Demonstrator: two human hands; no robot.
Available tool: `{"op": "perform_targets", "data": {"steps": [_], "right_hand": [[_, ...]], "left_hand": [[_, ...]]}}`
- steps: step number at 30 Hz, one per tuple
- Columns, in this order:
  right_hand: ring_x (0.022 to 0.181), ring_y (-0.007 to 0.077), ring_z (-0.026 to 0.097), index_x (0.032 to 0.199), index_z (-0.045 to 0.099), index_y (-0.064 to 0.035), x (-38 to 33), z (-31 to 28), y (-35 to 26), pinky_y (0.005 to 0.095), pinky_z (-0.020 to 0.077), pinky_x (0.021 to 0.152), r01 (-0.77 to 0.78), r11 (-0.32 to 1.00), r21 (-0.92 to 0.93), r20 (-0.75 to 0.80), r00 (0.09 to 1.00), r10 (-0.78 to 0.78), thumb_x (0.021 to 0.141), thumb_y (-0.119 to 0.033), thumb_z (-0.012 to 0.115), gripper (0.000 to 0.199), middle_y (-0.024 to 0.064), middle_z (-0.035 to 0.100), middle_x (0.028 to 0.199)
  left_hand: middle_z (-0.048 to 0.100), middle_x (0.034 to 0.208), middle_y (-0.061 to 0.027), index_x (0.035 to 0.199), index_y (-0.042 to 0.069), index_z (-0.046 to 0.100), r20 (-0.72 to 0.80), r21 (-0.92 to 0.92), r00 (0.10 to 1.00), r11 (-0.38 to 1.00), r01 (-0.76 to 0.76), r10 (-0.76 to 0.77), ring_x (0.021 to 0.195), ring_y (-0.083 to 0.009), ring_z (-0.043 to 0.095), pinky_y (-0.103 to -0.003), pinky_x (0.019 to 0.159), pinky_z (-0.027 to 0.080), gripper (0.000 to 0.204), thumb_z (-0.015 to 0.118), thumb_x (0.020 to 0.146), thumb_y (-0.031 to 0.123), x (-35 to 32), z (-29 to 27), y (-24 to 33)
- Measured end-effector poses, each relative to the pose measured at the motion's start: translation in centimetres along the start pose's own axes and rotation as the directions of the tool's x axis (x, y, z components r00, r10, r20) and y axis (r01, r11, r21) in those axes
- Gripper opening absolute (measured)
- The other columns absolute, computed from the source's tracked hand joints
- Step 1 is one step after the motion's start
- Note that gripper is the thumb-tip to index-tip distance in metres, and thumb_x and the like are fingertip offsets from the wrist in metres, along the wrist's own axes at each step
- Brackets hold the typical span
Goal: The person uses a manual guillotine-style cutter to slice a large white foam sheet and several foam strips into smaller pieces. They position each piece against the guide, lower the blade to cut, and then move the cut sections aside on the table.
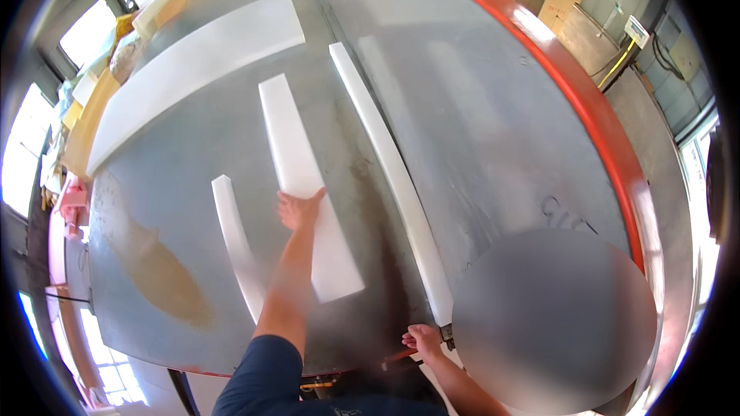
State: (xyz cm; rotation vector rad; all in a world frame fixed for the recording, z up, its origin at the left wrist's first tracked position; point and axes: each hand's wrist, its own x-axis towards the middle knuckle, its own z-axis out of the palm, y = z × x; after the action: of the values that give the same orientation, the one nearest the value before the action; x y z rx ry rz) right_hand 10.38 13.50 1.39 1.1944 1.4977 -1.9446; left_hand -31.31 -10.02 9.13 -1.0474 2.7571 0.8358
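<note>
Three white foam-like pieces lie lengthwise before me on a grey metal table [185, 139]. My left hand [299, 209] spans the middle white block [297, 146], its fingers over the left edge and its thumb toward the right edge. To the left of that arm lies a short narrow white strip [235, 235], its near end partly behind my forearm. A long thin white strip [389, 158] runs along a seam on the right. By the near end of this strip, at the table's front edge, my right hand [422, 339] is closed with curled fingers beside a small dark fitting [447, 333]. What it holds, if anything, is hidden.
A wide white slab [200, 62] lies at the far left of the table. A raised red edge [570, 92] curves along the right side. Yellowish foam pieces [92, 123] are stacked beyond the left edge. A blurred grey disc [555, 320] hides the lower right.
</note>
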Motion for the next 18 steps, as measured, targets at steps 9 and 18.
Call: {"op": "perform_targets", "data": {"steps": [9, 18], "right_hand": [[0.078, 0.0187, 0.073, 0.104, 0.066, 0.0004, -0.6, 1.1, -0.1, 0.0276, 0.0568, 0.069, -0.027, 1.000, -0.016, -0.045, 0.999, 0.026, 0.100, -0.025, 0.064, 0.026, 0.0117, 0.074, 0.090], [0.081, 0.0210, 0.074, 0.105, 0.066, -0.0009, -0.4, 0.8, 0.5, 0.0297, 0.0577, 0.072, -0.004, 0.998, -0.065, -0.076, 0.997, -0.001, 0.100, -0.025, 0.064, 0.025, 0.0124, 0.074, 0.093]], "left_hand": [[0.045, 0.151, -0.0165, 0.157, -0.001, 0.022, 0.052, -0.043, 0.971, 0.972, -0.232, 0.234, 0.139, -0.0335, 0.041, -0.042, 0.113, 0.039, 0.131, 0.087, 0.062, 0.061, 3.9, 7.9, 4.1], [0.043, 0.155, -0.0108, 0.156, 0.003, 0.028, 0.140, -0.121, 0.905, 0.914, -0.387, 0.402, 0.139, -0.0321, 0.041, -0.043, 0.114, 0.040, 0.113, 0.088, 0.070, 0.045, 5.3, 12.4, 12.8]]}}
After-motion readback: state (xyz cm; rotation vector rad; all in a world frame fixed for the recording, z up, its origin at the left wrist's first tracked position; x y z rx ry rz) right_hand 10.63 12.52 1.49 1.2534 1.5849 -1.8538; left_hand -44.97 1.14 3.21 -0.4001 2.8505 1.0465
